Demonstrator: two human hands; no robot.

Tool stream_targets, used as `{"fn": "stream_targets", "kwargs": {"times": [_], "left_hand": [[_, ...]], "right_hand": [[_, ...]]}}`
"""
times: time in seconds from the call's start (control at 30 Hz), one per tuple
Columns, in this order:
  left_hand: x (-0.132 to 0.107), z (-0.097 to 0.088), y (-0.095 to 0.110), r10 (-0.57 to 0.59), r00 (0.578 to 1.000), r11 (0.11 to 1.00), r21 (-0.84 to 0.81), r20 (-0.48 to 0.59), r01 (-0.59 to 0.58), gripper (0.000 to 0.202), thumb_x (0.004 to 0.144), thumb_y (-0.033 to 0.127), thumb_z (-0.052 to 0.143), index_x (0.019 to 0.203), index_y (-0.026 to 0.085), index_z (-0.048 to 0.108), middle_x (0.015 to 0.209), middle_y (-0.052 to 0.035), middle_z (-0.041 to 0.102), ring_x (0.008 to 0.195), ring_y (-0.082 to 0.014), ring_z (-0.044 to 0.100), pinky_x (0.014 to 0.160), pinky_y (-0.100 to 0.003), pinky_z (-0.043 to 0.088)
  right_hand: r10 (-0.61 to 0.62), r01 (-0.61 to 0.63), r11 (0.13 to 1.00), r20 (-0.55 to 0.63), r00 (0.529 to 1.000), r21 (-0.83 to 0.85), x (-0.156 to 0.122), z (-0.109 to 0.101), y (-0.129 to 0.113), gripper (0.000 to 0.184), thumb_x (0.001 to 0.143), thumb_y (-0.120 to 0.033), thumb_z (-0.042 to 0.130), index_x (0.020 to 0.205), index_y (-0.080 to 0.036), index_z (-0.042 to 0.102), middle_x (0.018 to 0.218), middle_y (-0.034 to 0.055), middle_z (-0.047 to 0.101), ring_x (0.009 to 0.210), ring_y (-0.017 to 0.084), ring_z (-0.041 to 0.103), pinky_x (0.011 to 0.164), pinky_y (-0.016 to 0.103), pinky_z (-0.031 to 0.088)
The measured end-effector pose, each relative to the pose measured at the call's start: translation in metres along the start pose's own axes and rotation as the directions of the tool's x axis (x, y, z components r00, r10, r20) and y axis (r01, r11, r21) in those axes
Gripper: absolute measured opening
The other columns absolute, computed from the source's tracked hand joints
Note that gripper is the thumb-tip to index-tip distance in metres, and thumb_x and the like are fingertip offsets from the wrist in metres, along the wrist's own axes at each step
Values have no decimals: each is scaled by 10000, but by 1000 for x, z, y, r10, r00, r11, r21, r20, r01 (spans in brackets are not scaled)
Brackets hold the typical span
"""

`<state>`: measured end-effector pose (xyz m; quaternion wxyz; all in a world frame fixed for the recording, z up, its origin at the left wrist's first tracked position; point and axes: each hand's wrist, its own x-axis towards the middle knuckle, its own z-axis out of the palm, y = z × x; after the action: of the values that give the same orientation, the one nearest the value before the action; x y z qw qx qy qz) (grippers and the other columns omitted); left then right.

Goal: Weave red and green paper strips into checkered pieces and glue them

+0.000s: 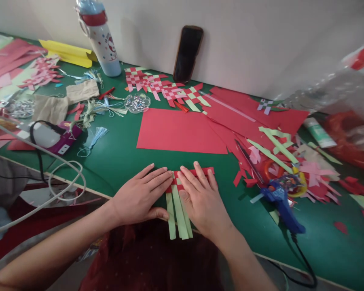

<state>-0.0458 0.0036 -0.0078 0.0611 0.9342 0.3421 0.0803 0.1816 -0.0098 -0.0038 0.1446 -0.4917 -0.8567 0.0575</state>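
Note:
Red and pale green paper strips, partly woven together, lie at the table's front edge. The green strips (178, 214) hang toward me over the edge, and a red strip (206, 171) sticks out to the right. My left hand (145, 194) rests flat on the left side of the weave, fingers stretched out. On its right side lies my right hand (202, 196), also flat with the fingers a little apart. Both hands cover much of the woven part. Just beyond them is a plain red paper sheet (176, 131).
At the back stand a bottle (101, 44) and a phone (188, 54) leaning on the wall, near woven paper pieces (160, 85). Right lie a blue glue gun (280, 204) with its cord, scissors (300, 184) and paper scraps. Tassels (97, 137) and a white cable (48, 155) are left.

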Motion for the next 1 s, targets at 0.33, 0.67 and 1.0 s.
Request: {"fn": "stream_targets", "kwargs": {"times": [0.33, 0.67, 1.0], "left_hand": [[-26, -7, 15, 66, 996, 998, 4, 63, -67, 848, 874, 611, 574, 1509, 137, 271, 1521, -123, 412, 1443, -282, 307, 1229, -480, 95], [-26, 0, 37, 2, 985, 997, -79, -172, -16, 321, 919, 154, 518, 1235, 159, 577, 1147, -86, 645, 1201, -252, 543, 1119, -483, 359], [9, -26, 45, -216, 961, 646, -763, -171, 9, 123, 933, 207, 561, 981, 172, 669, 994, -68, 717, 951, -170, 663, 847, -297, 529]], "right_hand": [[-117, 115, 993, -51, 992, -33, -80, -11, -12, 535, 881, -91, 465, 1416, -107, 455, 1461, 126, 500, 1460, 306, 271, 1141, 522, 333], [-95, 122, 991, -335, 937, 62, -83, 12, -34, 315, 947, -116, 458, 1122, -229, 694, 1233, 52, 686, 1345, 258, 468, 1141, 489, 342], [368, -137, 687, -180, 912, 714, -54, -38, -31, 140, 921, -258, 590, 992, -231, 707, 920, 38, 752, 834, 173, 716, 740, 275, 593]]}}
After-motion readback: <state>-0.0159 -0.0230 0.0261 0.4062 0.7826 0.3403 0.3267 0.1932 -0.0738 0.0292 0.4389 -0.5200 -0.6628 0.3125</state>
